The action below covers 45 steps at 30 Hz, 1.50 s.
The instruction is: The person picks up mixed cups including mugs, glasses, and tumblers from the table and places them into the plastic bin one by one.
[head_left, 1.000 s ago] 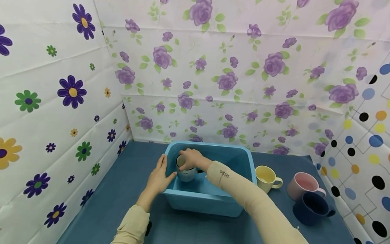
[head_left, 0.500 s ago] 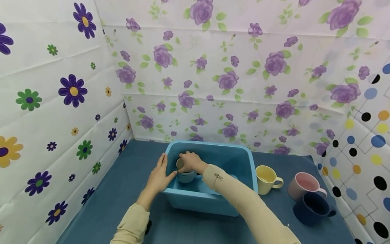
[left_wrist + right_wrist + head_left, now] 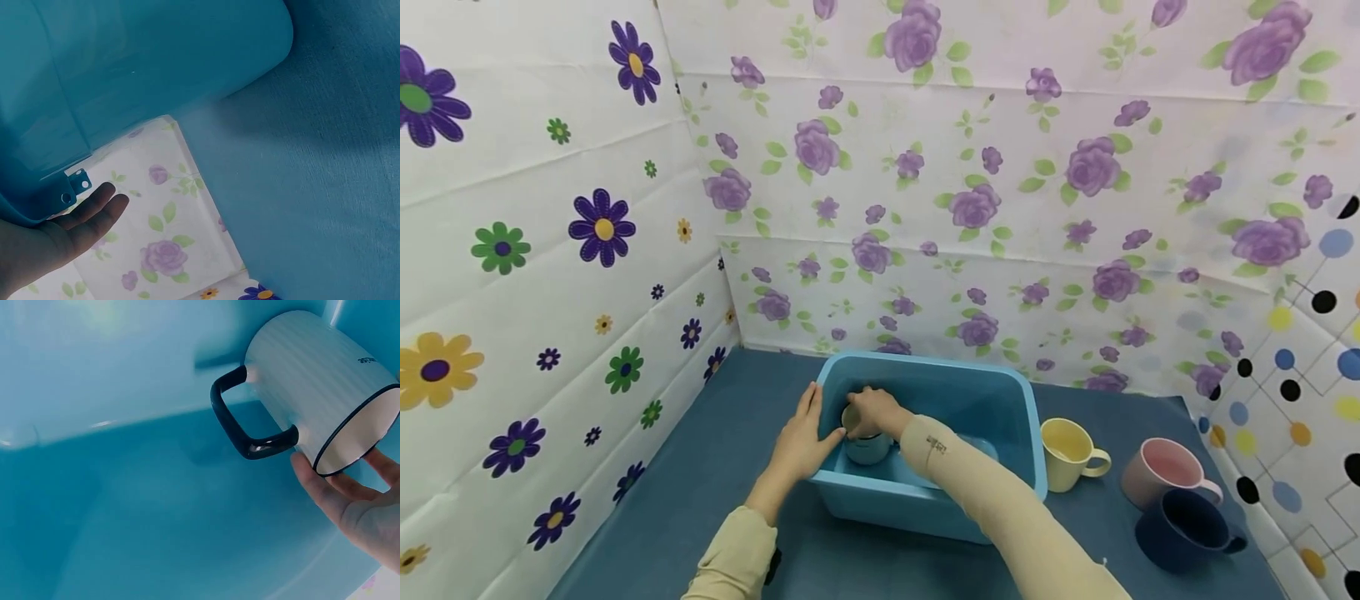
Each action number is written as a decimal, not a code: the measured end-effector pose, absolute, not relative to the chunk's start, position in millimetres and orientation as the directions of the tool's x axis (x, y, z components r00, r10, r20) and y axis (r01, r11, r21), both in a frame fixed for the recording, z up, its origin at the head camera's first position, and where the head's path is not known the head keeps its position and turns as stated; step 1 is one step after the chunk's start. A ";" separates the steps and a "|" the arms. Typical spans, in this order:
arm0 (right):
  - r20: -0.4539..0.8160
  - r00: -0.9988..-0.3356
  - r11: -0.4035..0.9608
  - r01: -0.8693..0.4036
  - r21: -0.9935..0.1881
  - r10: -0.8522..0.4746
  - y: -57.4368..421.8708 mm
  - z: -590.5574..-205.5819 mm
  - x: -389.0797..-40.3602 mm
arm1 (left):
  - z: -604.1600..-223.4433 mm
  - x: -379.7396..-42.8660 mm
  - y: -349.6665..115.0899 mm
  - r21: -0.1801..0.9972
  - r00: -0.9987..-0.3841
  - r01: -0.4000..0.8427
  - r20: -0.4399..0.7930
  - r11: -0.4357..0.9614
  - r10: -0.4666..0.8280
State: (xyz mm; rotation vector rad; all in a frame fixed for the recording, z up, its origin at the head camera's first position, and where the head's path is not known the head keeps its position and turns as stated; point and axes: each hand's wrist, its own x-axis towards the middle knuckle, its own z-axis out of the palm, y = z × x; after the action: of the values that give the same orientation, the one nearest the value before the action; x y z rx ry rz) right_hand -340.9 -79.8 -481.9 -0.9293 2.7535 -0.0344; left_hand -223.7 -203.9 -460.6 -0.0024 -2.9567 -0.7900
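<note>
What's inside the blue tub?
A pale mug with a dark handle, gripped by the right hand. In the head view, the right sleeve hides part of the tub and anything beneath.

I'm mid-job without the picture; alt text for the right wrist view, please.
A right hand at lower right grips a pale, dark-rimmed mug near its open end, inside a blue bin. The black handle points left; dark lettering is too small to read.
</note>
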 end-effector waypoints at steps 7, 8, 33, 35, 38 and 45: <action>-0.261 -0.780 0.814 -0.580 -0.041 -0.569 -76.0 -478.6 -332.0 | -460.5 -222.7 -198.5 0.502 -0.996 0.030 0.092 0.864 -0.019; -0.267 -0.779 0.812 -0.583 -0.022 -0.567 -75.7 -477.3 -329.7 | -460.5 -222.3 -197.9 0.503 -0.996 0.029 0.090 0.864 -0.019; -0.407 -0.738 0.808 -0.589 -0.001 -0.538 -63.6 -444.0 -318.9 | -460.8 -228.0 -194.5 0.544 -0.996 0.029 0.090 0.839 -0.024; -0.410 -0.737 0.808 -0.589 0.003 -0.536 -64.7 -443.2 -319.3 | -460.8 -227.8 -196.1 0.542 -0.995 0.028 0.092 0.840 -0.026; -0.419 -0.736 0.814 -0.580 -0.015 -0.532 -65.8 -442.0 -319.5 | -460.8 -227.8 -198.1 0.540 -0.995 0.028 0.095 0.841 -0.028; -0.450 -0.701 0.789 -0.614 -0.017 -0.554 -63.5 -437.1 -316.0 | -461.7 -224.6 -200.8 0.535 -0.995 0.027 0.093 0.844 -0.028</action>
State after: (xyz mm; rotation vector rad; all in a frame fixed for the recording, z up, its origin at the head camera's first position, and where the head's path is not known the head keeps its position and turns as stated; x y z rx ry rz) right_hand -316.0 -63.5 -437.1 -0.8775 2.5419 0.1861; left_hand -224.6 -200.8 -461.7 0.0009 -2.9234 -0.8506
